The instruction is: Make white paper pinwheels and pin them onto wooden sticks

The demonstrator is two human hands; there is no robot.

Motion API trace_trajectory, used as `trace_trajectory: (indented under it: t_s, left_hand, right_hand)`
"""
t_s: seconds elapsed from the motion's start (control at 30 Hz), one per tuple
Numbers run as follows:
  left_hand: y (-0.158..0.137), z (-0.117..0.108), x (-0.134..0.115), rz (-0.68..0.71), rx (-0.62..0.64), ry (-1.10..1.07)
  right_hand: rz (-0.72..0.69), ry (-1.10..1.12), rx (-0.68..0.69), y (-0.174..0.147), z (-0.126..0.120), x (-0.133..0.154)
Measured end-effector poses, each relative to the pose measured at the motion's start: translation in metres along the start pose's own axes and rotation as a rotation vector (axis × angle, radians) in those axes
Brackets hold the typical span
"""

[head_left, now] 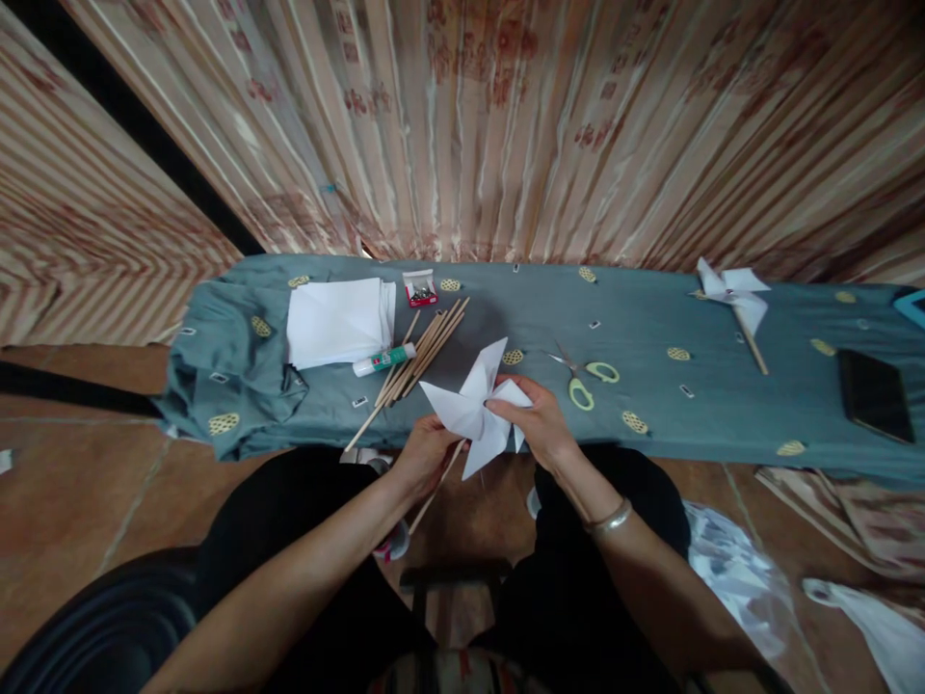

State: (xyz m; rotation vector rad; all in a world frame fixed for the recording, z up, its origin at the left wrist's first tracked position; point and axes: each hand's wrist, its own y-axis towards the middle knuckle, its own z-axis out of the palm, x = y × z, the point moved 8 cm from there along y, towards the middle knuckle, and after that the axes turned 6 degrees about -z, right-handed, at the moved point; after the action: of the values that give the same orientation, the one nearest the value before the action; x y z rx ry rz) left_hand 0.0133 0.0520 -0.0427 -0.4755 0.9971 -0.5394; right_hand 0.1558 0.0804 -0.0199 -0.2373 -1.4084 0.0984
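A white paper pinwheel (473, 410) is between my two hands, above the near edge of the table. My left hand (426, 453) is closed around a thin wooden stick (436, 496) that slants down behind the pinwheel; its fingertips are partly hidden by the paper. My right hand (536, 416) pinches the pinwheel from the right, thumb on the front near its middle, other fingers behind. Beyond my hands lie a bundle of wooden sticks (430, 352), a green and white glue stick (384, 360) and scissors with pale green handles (582, 376).
A stack of white paper (336, 323) and a small red box of metal pins (420, 287) lie at the left on the cloth-covered table (650, 318). A second pinwheel (737, 294) and a dark phone (874, 393) lie at the right. A plastic bag (741, 569) is on the floor.
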Motion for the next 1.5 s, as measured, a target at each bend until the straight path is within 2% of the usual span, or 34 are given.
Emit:
trace_trajectory:
  t_s: [0.17,0.33,0.53,0.8,1.0,1.3,1.5]
  left_hand:
    - [0.003,-0.012,0.006,-0.01,-0.028,-0.002]
    - [0.002,-0.01,-0.001,0.096,0.026,0.043]
    - [0.002,-0.013,-0.008,0.194,0.009,0.158]
    - [-0.003,0.0,-0.019,0.288,0.061,0.168]
    - [-0.004,0.003,-0.02,0.311,0.071,0.189]
    - [-0.002,0.001,-0.012,0.22,0.055,0.118]
    - [-0.003,0.004,-0.015,0.234,0.071,0.12]
  right_hand:
    - [0.029,0.025,0.02,0.001,0.005,-0.003]
    - [0.014,0.005,0.034,0.0,0.006,-0.004]
    - [-0.035,-0.05,0.045,-0.002,0.008,-0.004]
    - [-0.087,-0.079,0.03,-0.002,0.007,-0.002]
    - [-0.069,-0.073,0.008,-0.002,0.006,0.0]
    - [-0.07,-0.053,0.005,-0.003,0.005,0.003]
    - [-0.08,-0.085,0.008,-0.002,0.004,0.007]
